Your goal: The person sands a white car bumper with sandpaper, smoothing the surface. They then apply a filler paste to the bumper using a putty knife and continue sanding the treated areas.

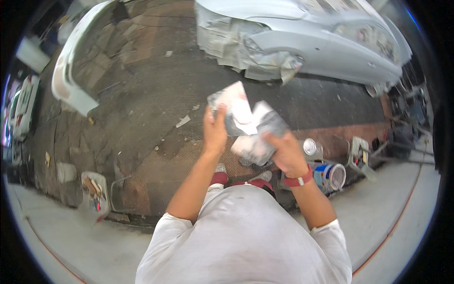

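Observation:
My left hand (215, 130) is closed on the edge of a flat rectangular board (231, 106), its thumb lying on top. The board is smeared pinkish-white and grey, with a bright white patch near its right side. My right hand (287, 154), with a red band at the wrist, grips a flat grey piece (268, 119) blurred by motion, so its exact kind is unclear. A pinkish-grey smeared part (253, 149) shows below it; whether it belongs to the same piece I cannot tell. The two held pieces meet or overlap in front of my chest.
A silver car (307, 42) masked with newspaper (236, 45) stands ahead to the right. A white bumper (71, 78) rests on the dark, littered floor at left. Blue-and-white can (328, 176), clear container (310, 147) and tool-laden stools (96, 191) (358, 151) stand near the wall.

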The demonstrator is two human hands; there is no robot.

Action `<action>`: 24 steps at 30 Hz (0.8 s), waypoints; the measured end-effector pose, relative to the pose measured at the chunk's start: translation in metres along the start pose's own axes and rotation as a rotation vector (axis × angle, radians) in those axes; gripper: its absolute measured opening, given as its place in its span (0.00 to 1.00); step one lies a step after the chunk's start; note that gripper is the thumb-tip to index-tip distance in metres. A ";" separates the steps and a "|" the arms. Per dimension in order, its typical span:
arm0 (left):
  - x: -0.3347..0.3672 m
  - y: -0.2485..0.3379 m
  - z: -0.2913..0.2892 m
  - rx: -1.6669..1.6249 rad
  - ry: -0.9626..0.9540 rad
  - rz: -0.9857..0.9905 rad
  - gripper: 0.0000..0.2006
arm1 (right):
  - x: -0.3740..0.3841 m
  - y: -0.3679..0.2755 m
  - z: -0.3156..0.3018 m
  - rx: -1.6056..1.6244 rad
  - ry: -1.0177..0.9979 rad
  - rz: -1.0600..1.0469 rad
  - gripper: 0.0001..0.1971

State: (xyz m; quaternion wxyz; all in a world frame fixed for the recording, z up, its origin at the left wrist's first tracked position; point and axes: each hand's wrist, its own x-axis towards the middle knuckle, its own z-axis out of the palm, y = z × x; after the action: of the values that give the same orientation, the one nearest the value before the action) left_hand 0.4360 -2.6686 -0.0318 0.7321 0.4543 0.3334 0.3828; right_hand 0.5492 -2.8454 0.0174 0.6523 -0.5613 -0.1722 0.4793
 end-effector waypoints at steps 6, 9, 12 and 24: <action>0.005 0.007 -0.014 -0.320 -0.289 -0.314 0.24 | 0.003 -0.020 -0.051 -0.312 0.142 -0.031 0.24; -0.007 0.003 -0.008 -0.257 -0.526 -0.572 0.25 | 0.009 -0.041 -0.064 0.185 0.050 -0.198 0.23; -0.005 -0.015 -0.013 -0.392 -0.641 -0.642 0.26 | 0.002 -0.005 -0.084 0.133 -0.026 0.008 0.26; -0.031 -0.013 0.015 0.106 -0.458 -0.152 0.25 | -0.043 -0.017 -0.004 -1.774 0.203 -0.692 0.31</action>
State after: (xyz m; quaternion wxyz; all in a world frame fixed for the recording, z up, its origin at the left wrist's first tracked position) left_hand 0.4372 -2.7053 -0.0336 0.7903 0.5408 0.2117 0.1956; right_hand 0.5392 -2.8816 0.0447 0.1066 -0.8080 -0.5715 -0.0961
